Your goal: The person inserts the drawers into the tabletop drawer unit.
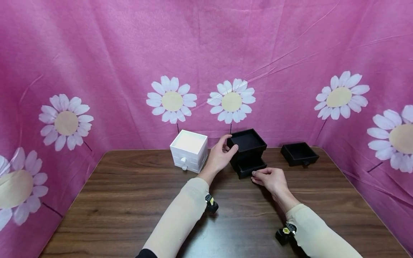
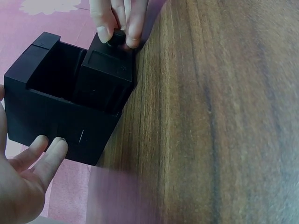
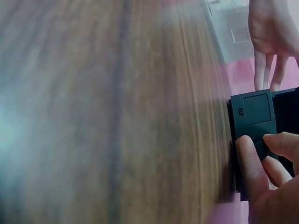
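Observation:
A small black drawer cabinet (image 1: 246,140) stands near the table's back edge, its upper slot vacant. Its lower drawer (image 1: 251,167) is partly pulled out. My left hand (image 1: 221,154) grips the cabinet's left side, thumb near the front top edge; the left wrist view shows fingertips on its side wall (image 2: 70,126). At the front, my right hand (image 1: 271,179) pinches the drawer's round knob (image 2: 116,38) between thumb and fingers. In the right wrist view the drawer front (image 3: 252,109) faces the camera, and fingers partly cover the knob.
A white drawer cabinet (image 1: 189,150) with knobs stands left of the black one. A separate black drawer (image 1: 299,154) lies at the back right of the wooden table (image 1: 129,208). Pink flowered cloth (image 1: 129,53) hangs behind and at both sides.

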Tool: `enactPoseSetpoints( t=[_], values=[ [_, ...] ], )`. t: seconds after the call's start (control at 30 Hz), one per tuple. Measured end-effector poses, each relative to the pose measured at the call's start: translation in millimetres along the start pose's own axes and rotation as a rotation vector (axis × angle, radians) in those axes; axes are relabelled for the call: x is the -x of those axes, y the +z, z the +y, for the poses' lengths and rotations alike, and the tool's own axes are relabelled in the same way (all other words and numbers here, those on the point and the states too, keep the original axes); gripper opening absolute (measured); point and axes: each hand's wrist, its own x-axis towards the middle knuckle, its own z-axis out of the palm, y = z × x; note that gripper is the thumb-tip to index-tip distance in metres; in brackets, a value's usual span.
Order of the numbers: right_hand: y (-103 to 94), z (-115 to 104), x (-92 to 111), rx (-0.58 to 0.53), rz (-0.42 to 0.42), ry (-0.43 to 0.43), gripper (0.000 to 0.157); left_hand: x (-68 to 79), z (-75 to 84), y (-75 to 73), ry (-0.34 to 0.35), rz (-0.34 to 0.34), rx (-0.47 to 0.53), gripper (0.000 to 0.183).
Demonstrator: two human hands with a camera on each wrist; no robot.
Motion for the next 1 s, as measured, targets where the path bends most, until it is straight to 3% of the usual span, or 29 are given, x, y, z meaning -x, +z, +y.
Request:
enactPoseSetpoints(
  t=[1.0],
  values=[
    [11.6,-3,-16,-0.003,0.040,-0.028,0.018,-0.4,2.2,-0.1,0.013,0.007,-0.010,0.053]
  ],
)
